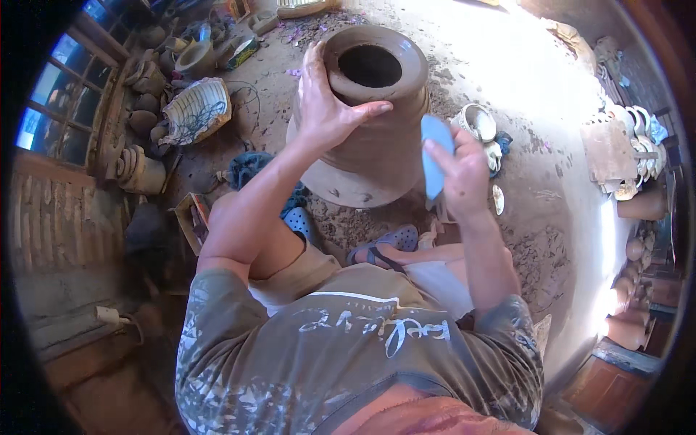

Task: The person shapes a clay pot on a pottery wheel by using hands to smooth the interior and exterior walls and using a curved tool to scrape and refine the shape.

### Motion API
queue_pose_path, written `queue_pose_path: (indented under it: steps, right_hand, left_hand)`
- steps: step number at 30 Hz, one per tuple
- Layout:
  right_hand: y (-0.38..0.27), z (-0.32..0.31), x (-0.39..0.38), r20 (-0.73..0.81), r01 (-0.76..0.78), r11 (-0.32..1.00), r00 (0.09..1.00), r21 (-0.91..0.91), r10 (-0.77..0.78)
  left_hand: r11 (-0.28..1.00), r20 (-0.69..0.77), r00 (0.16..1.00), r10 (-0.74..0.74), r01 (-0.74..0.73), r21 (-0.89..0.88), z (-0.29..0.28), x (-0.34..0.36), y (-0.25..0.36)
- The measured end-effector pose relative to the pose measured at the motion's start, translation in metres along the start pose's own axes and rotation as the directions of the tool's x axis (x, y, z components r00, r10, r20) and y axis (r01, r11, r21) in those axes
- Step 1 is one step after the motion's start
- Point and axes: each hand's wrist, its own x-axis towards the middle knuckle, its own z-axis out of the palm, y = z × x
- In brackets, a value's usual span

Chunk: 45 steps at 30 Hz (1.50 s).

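A large brown clay pot (373, 134) with a thick rounded rim and a dark opening stands upright on a round pale wheel plate (355, 190). My left hand (328, 101) rests against the left side of the rim, fingers stretched out and thumb lying over the near edge. To the right of the pot, my right hand (462, 168) grips a flat light-blue scraper (436, 156). The scraper is tilted, its edge close to the pot's right wall; I cannot tell whether it touches. Part of the right fingers is hidden behind the hand.
A white bowl (475, 122) sits on the ground to the right of the pot. A ribbed basket (198, 111) and several clay vessels crowd the left wall. Dark cloth (250, 172) lies left of the wheel. Several pots (629, 326) line the right side. My feet in blue clogs (397, 239) flank the wheel's near side.
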Motion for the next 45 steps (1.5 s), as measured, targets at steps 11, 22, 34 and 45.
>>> queue_pose_path:
  steps: [11, 22, 34, 45]
  right_hand:
    - [-0.096, 0.035, 0.13, 0.395, 0.546, 0.682, 0.834, -0.486, -0.386]
    - [-0.049, 0.094, 0.18, 0.615, 0.74, 0.401, 0.673, -0.54, -0.412]
    - [-0.065, 0.068, 0.171, 0.815, 0.8, 0.48, 0.52, -0.359, -0.256]
    - [-0.039, 0.093, 0.2, 0.591, 0.751, 0.459, 0.659, -0.476, -0.465]
  left_hand:
    - [0.939, 0.103, 0.983, 0.15, -0.109, -0.326, -0.013, 0.03, -0.042]
    - [0.99, 0.158, 0.98, -0.12, 0.13, -0.055, -0.007, -0.02, -0.001]
    - [0.97, 0.221, 0.971, 0.09, -0.036, -0.241, -0.008, 0.008, -0.05]
    - [0.931, 0.271, 0.956, 0.109, -0.004, -0.364, -0.008, 0.019, -0.06]
